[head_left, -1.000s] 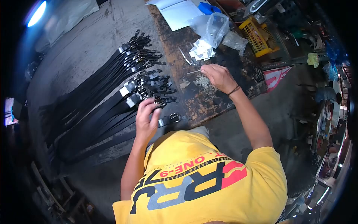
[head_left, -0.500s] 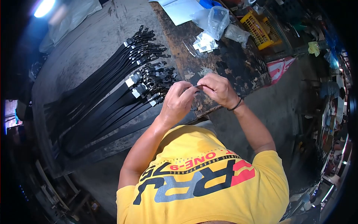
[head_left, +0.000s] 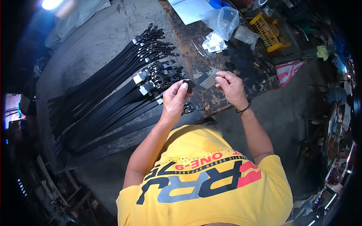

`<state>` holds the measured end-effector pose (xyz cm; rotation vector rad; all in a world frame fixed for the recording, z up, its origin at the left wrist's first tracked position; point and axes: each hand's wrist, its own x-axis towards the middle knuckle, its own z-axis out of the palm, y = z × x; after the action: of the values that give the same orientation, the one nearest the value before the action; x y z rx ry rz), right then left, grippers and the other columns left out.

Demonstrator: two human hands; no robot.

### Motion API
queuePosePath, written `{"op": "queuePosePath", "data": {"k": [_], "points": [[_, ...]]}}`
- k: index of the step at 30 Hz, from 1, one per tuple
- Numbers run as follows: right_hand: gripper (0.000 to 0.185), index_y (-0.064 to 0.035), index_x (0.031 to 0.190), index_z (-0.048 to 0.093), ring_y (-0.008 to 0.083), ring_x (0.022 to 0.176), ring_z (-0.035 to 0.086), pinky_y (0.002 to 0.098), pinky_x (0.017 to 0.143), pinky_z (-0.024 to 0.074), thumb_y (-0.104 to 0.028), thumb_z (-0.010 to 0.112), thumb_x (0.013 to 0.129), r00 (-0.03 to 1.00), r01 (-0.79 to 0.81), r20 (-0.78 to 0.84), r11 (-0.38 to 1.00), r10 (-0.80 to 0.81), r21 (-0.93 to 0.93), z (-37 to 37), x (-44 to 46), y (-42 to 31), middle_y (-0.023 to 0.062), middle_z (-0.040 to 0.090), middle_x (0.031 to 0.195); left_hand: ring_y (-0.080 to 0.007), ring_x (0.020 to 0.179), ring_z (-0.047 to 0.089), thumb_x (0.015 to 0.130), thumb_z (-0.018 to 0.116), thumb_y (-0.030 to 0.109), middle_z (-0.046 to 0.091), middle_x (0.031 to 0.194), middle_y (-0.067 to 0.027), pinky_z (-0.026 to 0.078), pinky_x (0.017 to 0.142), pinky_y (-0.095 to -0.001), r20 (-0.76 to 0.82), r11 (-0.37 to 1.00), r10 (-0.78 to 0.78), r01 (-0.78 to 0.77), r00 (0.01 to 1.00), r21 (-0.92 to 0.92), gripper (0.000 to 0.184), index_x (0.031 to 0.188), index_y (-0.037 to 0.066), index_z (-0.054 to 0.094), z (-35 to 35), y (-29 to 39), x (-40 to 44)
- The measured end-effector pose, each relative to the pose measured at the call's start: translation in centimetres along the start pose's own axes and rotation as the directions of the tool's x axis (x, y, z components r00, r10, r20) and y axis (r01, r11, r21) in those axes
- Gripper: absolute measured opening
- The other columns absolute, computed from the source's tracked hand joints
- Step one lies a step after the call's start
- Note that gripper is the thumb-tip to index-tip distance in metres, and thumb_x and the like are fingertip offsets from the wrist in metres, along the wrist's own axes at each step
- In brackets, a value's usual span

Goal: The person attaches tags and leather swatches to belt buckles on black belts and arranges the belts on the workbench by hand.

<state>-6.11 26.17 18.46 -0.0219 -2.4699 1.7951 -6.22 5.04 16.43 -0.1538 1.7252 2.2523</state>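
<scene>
Pinched between the thumb and fingers of my left hand (head_left: 174, 98) is a black strap (head_left: 190, 86), its loop sticking up past the fingertips. Below that hand lies a dark metal buckle (head_left: 189, 108); whether it belongs to the held strap is hidden. My right hand (head_left: 233, 89), with a dark band on the wrist, grips a flat pale grey tag (head_left: 208, 81) by one end. A small gap separates the tag from the strap. To the left, a bundle of black straps (head_left: 102, 98) with buckles and white tags (head_left: 141, 76) lies on the grey table.
White tags (head_left: 214, 42) are piled on the worn brown board (head_left: 196, 66), near clear plastic bags (head_left: 222, 22) and white paper (head_left: 191, 10). A small heap of metal bits (head_left: 213, 71) lies beyond my right hand. A yellow basket (head_left: 266, 32) stands at the far right.
My hands, close together before, have moved apart. The tag in my right hand and the strap loop in my left now show plainly. The buckle below my left hand has come into view.
</scene>
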Motion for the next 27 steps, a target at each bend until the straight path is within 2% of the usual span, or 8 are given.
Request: {"op": "queuePosePath", "data": {"k": [1, 3, 9, 12, 15, 17, 22, 27], "points": [[0.02, 0.001, 0.103, 0.065, 0.0123, 0.069, 0.063, 0.0263, 0.064, 0.0504, -0.01, 0.061, 0.088, 0.997, -0.082, -0.01, 0.997, 0.082, -0.003, -0.2, 0.2, -0.1, 0.0096, 0.067, 0.089, -0.0112, 0.073, 0.061, 0.095, 0.057, 0.016, 0.067, 0.086, -0.0043, 0.05, 0.069, -0.0248, -0.001, 1.0, 0.002, -0.002, 1.0, 0.004, 0.023, 0.11, 0.0, 0.063, -0.2, -0.2, 0.0], [0.022, 0.0008, 0.106, 0.065, 0.0113, 0.068, 0.064, 0.0259, 0.064, 0.0509, -0.012, 0.059, 0.089, 0.997, -0.08, 0.004, 0.996, 0.08, -0.048, 0.0, 0.6, 0.7, 0.0087, 0.068, 0.088, -0.0122, 0.072, 0.063, 0.094, 0.058, 0.014, 0.067, 0.089, -0.0043, 0.051, 0.066, -0.0251, 0.025, 0.989, -0.068, 0.071, 0.997, -0.133, 0.023, 0.112, 0.0, 0.062, -0.1, -0.6, -0.1], [0.024, -0.0004, 0.107, 0.065, 0.01, 0.068, 0.062, 0.0257, 0.064, 0.0505, -0.013, 0.06, 0.087, 0.98, -0.18, 0.086, 0.984, 0.181, -0.016, 2.4, 0.7, -0.5, 0.0061, 0.068, 0.084, -0.0094, 0.068, 0.061, 0.091, 0.062, 0.013, 0.065, 0.089, -0.0033, 0.049, 0.058, -0.0219, -0.006, 0.99, -0.08, 0.079, 0.997, -0.119, 0.024, 0.111, 0.001, 0.062, 0.8, -0.4, -0.5], [0.024, -0.0001, 0.107, 0.065, 0.0094, 0.068, 0.061, 0.0252, 0.064, 0.0501, -0.013, 0.058, 0.088, 0.986, -0.14, 0.086, 0.989, 0.143, -0.038, 2.4, 0.9, -0.1, 0.0054, 0.068, 0.084, -0.0072, 0.062, 0.055, 0.09, 0.064, 0.013, 0.062, 0.084, -0.0015, 0.045, 0.056, -0.0206, -0.11, 0.994, -0.108, 0.111, 0.988, 0.023, 0.021, 0.107, 0.001, 0.062, -0.1, -0.2, -0.2], [0.024, -0.0004, 0.107, 0.065, 0.0089, 0.068, 0.061, 0.0249, 0.064, 0.0499, -0.013, 0.057, 0.089, 0.985, -0.134, 0.102, 0.99, 0.138, -0.044, 2.1, 1.0, 0.0, 0.0049, 0.067, 0.084, -0.0061, 0.059, 0.051, 0.089, 0.065, 0.013, 0.061, 0.081, 0.0001, 0.042, 0.054, -0.0201, -0.132, 0.997, -0.079, 0.077, 0.988, -0.015, 0.019, 0.103, 0.001, 0.062, -0.9, -0.9, 0.6], [0.023, -0.0005, 0.107, 0.065, 0.0086, 0.068, 0.06, 0.0246, 0.064, 0.0497, -0.013, 0.056, 0.089, 0.983, -0.141, 0.113, 0.988, 0.147, -0.057, 1.9, 1.0, 0.0, 0.0045, 0.067, 0.083, -0.0068, 0.061, 0.053, 0.088, 0.066, 0.013, 0.061, 0.08, -0.0001, 0.042, 0.055, -0.0209, -0.135, 0.998, -0.07, 0.07, 0.988, -0.01, 0.02, 0.103, 0.0, 0.062, -1.0, -1.1, 1.0], [0.022, -0.0006, 0.106, 0.065, 0.0082, 0.067, 0.059, 0.0235, 0.064, 0.0491, -0.013, 0.056, 0.09, 0.968, -0.175, 0.194, 0.981, 0.156, 0.085, 2.2, 1.1, -0.3, 0.0027, 0.066, 0.084, -0.0079, 0.065, 0.055, 0.089, 0.065, 0.012, 0.061, 0.081, -0.0006, 0.044, 0.058, -0.0222, -0.124, 0.997, -0.079, 0.079, 0.989, -0.007, 0.019, 0.103, 0.0, 0.062, -0.9, -1.6, 1.4], [0.018, -0.0009, 0.104, 0.065, 0.0056, 0.067, 0.057, 0.0219, 0.062, 0.0489, -0.01, 0.056, 0.091, 0.959, -0.183, 0.235, 0.98, 0.161, 0.076, 2.9, 1.2, 0.1, 0.0001, 0.064, 0.082, -0.0083, 0.066, 0.055, 0.089, 0.064, 0.012, 0.061, 0.083, -0.0014, 0.044, 0.059, -0.0228, -0.112, 0.998, -0.068, 0.068, 0.991, 0.003, 0.02, 0.104, -0.001, 0.061, -0.8, -1.8, 1.6]]}}
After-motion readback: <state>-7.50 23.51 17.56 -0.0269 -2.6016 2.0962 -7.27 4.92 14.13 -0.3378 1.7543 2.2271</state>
